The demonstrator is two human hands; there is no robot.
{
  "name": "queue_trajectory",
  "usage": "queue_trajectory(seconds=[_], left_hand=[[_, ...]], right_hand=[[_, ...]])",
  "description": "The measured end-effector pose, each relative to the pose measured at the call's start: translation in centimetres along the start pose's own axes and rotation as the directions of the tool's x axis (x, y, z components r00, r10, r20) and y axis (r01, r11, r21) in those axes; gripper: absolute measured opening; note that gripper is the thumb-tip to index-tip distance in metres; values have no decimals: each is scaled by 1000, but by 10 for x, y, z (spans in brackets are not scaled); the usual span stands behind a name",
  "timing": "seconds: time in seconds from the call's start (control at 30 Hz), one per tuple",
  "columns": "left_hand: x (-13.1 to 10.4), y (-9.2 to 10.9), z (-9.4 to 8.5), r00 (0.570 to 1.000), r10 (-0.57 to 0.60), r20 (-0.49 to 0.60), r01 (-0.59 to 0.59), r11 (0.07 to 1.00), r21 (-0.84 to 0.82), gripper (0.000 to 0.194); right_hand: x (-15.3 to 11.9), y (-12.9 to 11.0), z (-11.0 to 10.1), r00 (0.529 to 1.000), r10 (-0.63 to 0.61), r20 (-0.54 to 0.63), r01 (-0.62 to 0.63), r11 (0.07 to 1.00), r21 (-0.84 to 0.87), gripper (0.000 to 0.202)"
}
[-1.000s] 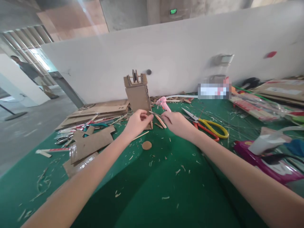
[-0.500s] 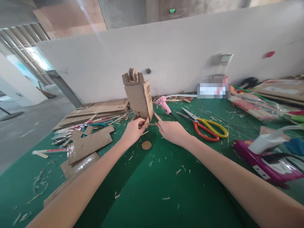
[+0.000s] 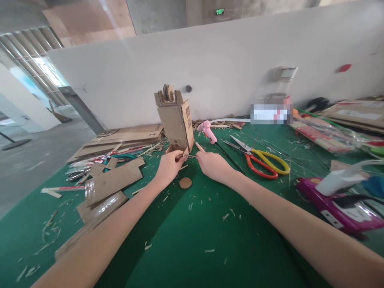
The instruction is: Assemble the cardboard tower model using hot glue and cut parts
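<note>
A tall cardboard structure [image 3: 175, 126] stands upright on the green table, with a round cardboard spool [image 3: 168, 93] at its top. At its base, my left hand [image 3: 169, 165] pinches a small piece too hidden to name. Just to the right, my right hand [image 3: 211, 165] is closed round a thin tool with a pale wooden handle [image 3: 199, 147]; its slim metal shaft [image 3: 191, 156] points left to my left fingertips. Below the hands a cardboard disc [image 3: 185, 183] lies flat.
A pink glue gun [image 3: 208, 132] and large red-and-yellow scissors [image 3: 258, 158] lie right of the structure. Cardboard pieces [image 3: 115, 180] are on the left. A purple power strip [image 3: 339, 212] is at the far right. Scraps dot the green table [image 3: 180, 248].
My right hand has shifted slightly left, towards my left hand. The camera view has moved a little. The structure and the disc stay in place.
</note>
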State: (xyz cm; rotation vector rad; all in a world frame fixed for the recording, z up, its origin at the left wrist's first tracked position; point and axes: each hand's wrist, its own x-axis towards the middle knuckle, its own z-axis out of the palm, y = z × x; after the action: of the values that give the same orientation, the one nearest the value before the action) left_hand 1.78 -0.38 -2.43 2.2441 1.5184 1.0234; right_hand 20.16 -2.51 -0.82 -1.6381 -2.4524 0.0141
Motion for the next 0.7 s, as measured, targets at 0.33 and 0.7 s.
queue_trajectory(seconds=[0.33, 0.7], left_hand=[[-2, 0, -1, 999, 38, -4, -37, 997, 70, 20], [3, 4, -15, 998, 20, 65, -29, 991, 132, 28]], right_hand=[[23, 4, -10, 995, 12, 94, -37, 965, 261, 32], [37, -12, -5, 974, 89, 209, -179, 865, 469, 37]])
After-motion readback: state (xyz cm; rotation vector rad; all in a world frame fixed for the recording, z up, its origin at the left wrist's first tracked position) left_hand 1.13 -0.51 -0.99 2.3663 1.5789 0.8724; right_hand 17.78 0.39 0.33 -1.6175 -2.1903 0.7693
